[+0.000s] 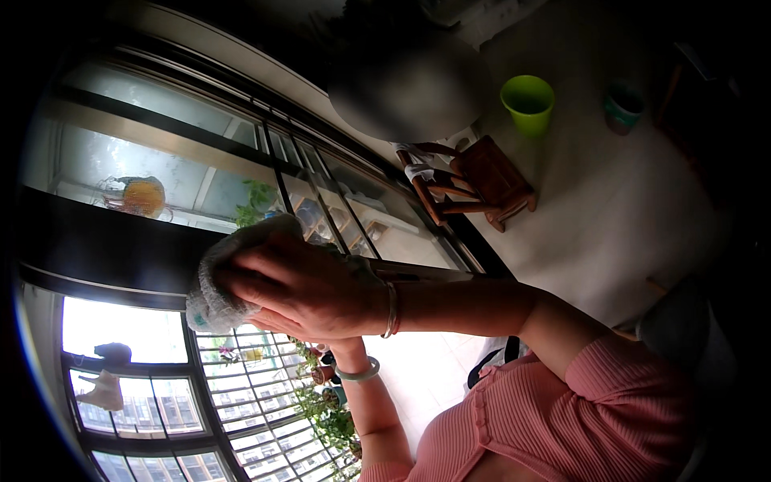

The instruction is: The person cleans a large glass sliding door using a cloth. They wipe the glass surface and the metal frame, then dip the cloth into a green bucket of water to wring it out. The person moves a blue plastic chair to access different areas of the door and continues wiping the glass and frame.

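Both hands stacked on a grey cloth [221,277], pressed flat against the window glass [161,145]. Right hand [301,285] on top, grip spread wide, palm and fingers flat over the cloth, metal bangle [391,309] at the wrist. Left hand [321,329] is mostly hidden under the right; can't tell its grip; green bangle [359,373] on that wrist. Cloth sits just above the dark horizontal frame bar [96,249], with a vertical frame edge [281,185] near its right side. Open glass up and left. Potted plants [329,402] crowd the sill below. Wooden stool [482,181] and green cup [528,103] on the floor, well apart.
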Tool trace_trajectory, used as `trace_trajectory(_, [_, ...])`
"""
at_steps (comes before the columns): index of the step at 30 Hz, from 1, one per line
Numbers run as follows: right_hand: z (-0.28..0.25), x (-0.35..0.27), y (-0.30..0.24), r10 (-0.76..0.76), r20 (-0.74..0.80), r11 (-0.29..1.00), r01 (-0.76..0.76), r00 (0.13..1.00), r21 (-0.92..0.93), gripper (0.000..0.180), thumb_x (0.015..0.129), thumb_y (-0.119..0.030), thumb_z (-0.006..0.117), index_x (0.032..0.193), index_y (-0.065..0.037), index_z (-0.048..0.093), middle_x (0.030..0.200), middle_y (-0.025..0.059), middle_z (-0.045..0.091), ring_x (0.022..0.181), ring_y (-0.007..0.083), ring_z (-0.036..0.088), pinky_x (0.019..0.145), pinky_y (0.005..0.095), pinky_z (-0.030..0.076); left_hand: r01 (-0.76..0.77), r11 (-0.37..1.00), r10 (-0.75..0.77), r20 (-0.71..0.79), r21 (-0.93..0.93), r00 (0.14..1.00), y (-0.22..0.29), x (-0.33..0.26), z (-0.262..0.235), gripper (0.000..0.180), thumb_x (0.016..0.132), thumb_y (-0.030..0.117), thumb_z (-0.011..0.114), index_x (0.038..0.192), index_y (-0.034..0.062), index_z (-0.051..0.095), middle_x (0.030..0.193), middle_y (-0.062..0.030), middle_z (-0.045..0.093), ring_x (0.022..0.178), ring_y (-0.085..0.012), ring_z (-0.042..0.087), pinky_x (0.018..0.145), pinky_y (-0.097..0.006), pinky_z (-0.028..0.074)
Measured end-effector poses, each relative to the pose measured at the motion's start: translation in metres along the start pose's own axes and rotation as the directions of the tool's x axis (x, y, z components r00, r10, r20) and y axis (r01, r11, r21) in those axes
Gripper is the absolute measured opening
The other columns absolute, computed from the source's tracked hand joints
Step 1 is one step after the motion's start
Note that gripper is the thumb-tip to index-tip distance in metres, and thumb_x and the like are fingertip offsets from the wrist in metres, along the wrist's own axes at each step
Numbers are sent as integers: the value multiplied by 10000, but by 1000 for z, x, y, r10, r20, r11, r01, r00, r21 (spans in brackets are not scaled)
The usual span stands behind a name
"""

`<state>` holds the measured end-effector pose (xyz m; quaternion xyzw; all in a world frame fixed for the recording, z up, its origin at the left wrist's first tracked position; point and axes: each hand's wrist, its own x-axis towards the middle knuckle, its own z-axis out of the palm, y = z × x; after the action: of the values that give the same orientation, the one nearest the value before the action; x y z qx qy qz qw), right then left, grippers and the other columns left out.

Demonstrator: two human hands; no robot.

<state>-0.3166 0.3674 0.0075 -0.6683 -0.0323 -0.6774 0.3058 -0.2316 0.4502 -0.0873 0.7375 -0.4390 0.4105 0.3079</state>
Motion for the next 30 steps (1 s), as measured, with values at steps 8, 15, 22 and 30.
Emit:
trace_trajectory(8, [22, 8, 43, -7, 4, 999, 8, 1000, -37, 480, 798, -206, 725, 1232, -91, 556, 1159, 85, 520, 1009, 257, 533, 843, 379, 521, 7, 1000, -7, -8, -15, 1000, -40, 3, 54, 657, 969, 384, 410, 1439, -55, 278, 1443, -284, 316, 1352, -474, 276, 1155, -557, 211])
trace_trajectory(15, [40, 17, 77, -15, -33, 998, 13, 999, -68, 502, 790, -203, 731, 1230, -73, 528, 1162, 129, 515, 1052, 284, 549, 848, 401, 542, 4, 1000, -4, -9, -13, 1000, -63, 9, 91, 639, 965, 363, 424, 1434, -50, 294, 1440, -273, 329, 1349, -467, 283, 1148, -547, 218])
trace_trajectory(22, [60, 27, 109, -25, -47, 997, 21, 999, -77, 556, 757, -187, 756, 1241, -71, 511, 1183, 122, 509, 1062, 285, 544, 841, 399, 552, 8, 1000, -8, -8, 7, 1000, -77, 20, 124, 621, 960, 342, 438, 1429, -45, 310, 1437, -262, 342, 1347, -460, 291, 1140, -538, 226])
trace_trajectory(30, [72, 42, 150, 5, 14, 1000, -5, 1000, -2, 556, 737, -183, 754, 1226, -59, 520, 1179, 108, 513, 1029, 268, 541, 840, 385, 546, 46, 995, -45, -17, 87, 999, -90, 30, 162, 602, 955, 317, 455, 1424, -40, 328, 1433, -249, 357, 1343, -452, 300, 1132, -527, 235])
